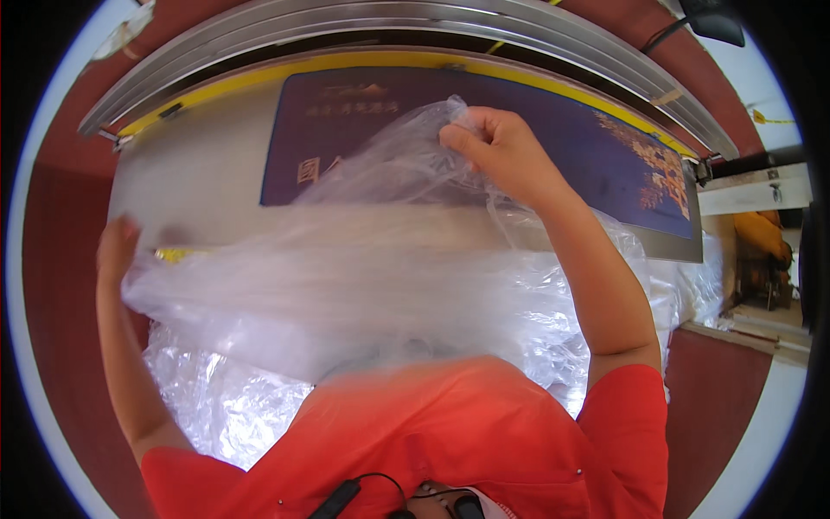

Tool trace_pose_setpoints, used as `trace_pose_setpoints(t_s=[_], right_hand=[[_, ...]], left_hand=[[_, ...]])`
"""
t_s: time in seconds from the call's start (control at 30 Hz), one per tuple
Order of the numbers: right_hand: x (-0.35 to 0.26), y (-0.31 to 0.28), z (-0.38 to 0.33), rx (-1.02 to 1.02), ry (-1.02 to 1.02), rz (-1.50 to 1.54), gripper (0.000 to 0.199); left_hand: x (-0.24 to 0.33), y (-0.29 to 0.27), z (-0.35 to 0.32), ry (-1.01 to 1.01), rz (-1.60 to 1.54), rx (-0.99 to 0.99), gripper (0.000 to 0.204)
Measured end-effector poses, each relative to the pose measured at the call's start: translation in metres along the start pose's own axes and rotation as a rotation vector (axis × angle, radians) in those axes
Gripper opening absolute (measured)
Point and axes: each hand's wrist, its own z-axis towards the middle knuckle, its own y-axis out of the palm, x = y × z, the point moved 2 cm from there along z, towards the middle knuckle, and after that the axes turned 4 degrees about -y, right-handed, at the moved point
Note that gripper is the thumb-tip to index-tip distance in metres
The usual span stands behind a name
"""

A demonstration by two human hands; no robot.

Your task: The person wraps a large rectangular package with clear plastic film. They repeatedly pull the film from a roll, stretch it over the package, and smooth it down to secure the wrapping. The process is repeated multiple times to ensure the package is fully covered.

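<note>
A sheet of thin clear plastic film (pixel 346 277), perhaps a bag, spreads out in front of me, its middle smeared by motion. Pinched between the thumb and fingers of my right hand (pixel 501 151) is a gathered upper part of this film, raised above the mat. My left hand (pixel 118 246) is at the film's left edge, blurred, so its grip does not show. Behind the film lies a dark purple mat (pixel 536 138) with a blue edge and a gold tree print at its right end. The film covers the mat's lower left part.
Under the mat is a grey board or tabletop (pixel 199 164), with a yellow strip (pixel 233 91) along its far side. Beyond runs a long metal rail (pixel 346 19). More crinkled clear plastic (pixel 233 406) lies near my body. A white frame (pixel 752 192) stands at the right.
</note>
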Motion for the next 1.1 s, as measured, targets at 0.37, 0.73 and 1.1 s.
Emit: trace_pose_setpoints(t_s=[0.37,0.73,1.1], right_hand=[[-0.033,-0.010,-0.084,0.260,-0.155,-0.594,0.020],[-0.018,0.061,-0.102,-0.086,0.017,0.521,0.021],[0.120,0.029,-0.182,-0.237,0.452,0.210,0.027]], left_hand=[[0.405,-0.086,-0.050,0.651,-1.120,-0.254,0.013],[0.353,-0.053,-0.087,0.057,-2.164,-0.651,0.018],[-0.163,-0.101,0.037,-0.367,-0.477,0.146,0.027]])
